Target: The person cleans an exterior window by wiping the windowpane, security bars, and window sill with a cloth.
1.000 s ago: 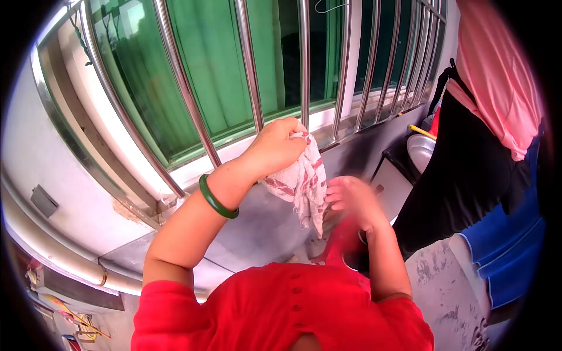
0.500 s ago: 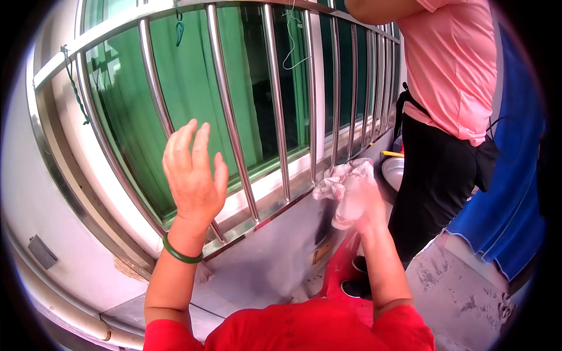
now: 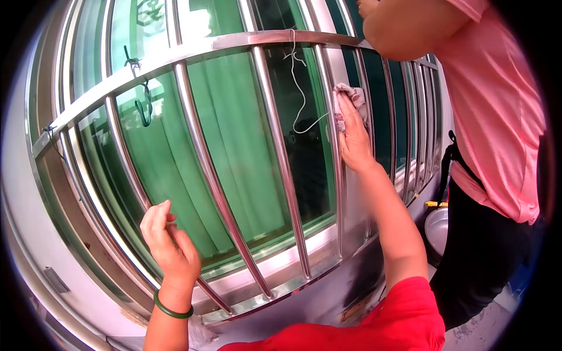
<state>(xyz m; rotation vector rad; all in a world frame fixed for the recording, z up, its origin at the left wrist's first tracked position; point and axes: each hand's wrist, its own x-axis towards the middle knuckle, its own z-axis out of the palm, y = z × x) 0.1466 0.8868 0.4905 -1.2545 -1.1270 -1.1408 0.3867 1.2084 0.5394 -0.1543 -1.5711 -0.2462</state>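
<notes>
My right hand [image 3: 355,136] presses a white cloth with reddish marks [image 3: 358,100] round an upright metal bar [image 3: 338,169] of the window grille, below the horizontal rail [image 3: 225,41]. The cloth is bunched between my fingers and the bar. Lower left, my left hand [image 3: 170,243] is raised in front of the bars with its fingers loosely curled and apart, holding nothing. A green bangle [image 3: 172,311] circles that wrist.
At the right, close beside my right arm, stands a person in a pink shirt [image 3: 489,111] and black trousers, one arm raised. A metal basin [image 3: 437,231] sits behind them. Green twine [image 3: 144,105] and a white string [image 3: 301,93] hang from the rail.
My right hand has carried the cloth up from the sill to an upright bar. My left hand sits lower and its fingers have curled. The view has shifted up towards the rail.
</notes>
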